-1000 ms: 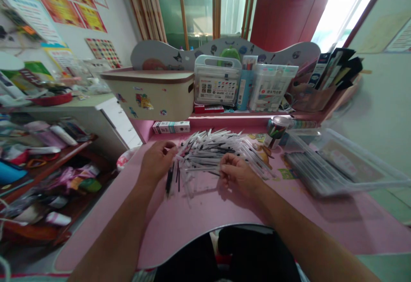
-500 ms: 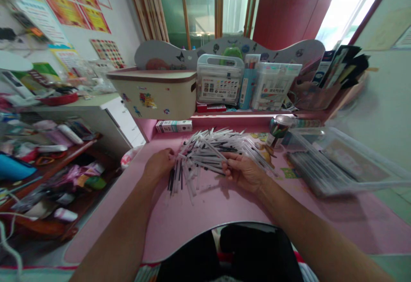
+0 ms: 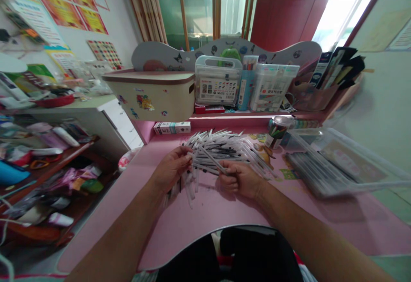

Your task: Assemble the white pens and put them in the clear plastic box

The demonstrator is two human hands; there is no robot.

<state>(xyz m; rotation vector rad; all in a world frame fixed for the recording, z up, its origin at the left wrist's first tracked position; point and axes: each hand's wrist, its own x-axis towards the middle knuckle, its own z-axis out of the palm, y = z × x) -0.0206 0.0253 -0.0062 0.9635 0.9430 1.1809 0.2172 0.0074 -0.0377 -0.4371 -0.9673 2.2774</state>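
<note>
A loose heap of slim, whitish translucent pens (image 3: 221, 143), several with black parts, lies on the pink desk. My right hand (image 3: 239, 177) is closed around the end of one pale pen (image 3: 210, 158), which slants up and left over the front of the heap. My left hand (image 3: 175, 166) is pinched at the heap's left edge, close to that pen's far end. What its fingertips hold is too small to make out. Below my left hand several more pens (image 3: 189, 190) lie spread on the desk, partly hidden by it.
At right, an open clear plastic box (image 3: 321, 175) contains a row of similar pens. A can (image 3: 278, 131) stands behind it. A small carton (image 3: 172, 127) lies at the back left. Above, the shelf holds a lidded cream bin (image 3: 154, 96) and marker cases (image 3: 218, 81).
My left hand has moved right and inward, toward the pen in my right hand. My right hand has drawn slightly down and left, its fingers curled tighter around the pen.
</note>
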